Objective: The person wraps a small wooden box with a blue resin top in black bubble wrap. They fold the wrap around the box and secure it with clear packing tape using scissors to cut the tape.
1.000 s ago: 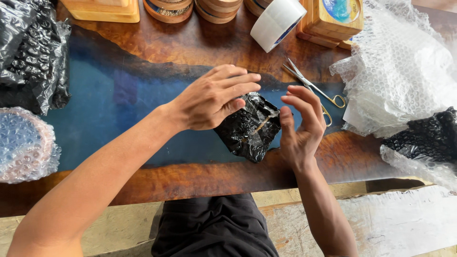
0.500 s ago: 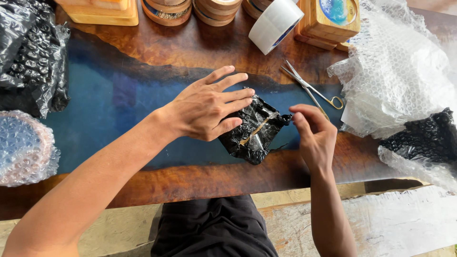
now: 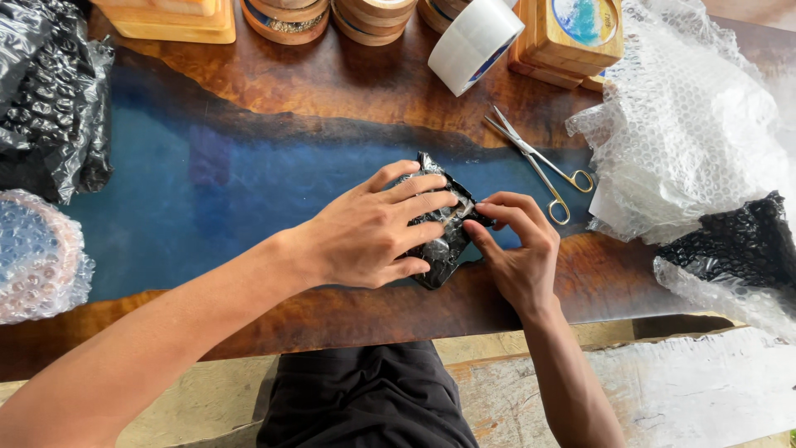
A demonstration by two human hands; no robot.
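Near the tabletop's front edge, my left hand presses flat on the black bubble-wrapped parcel; my right hand pinches its taped seam. It seems light, cushioned, slippery; I'd grip its edges.

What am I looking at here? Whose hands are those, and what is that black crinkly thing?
The camera sits on a person's head and looks down, so you see their own two hands. The left hand lies flat on a small parcel in black bubble wrap, and the right hand pinches its edge. They work on a wooden table with a blue stripe. Nearby lie scissors, a roll of tape, clear bubble wrap and round wooden pieces.
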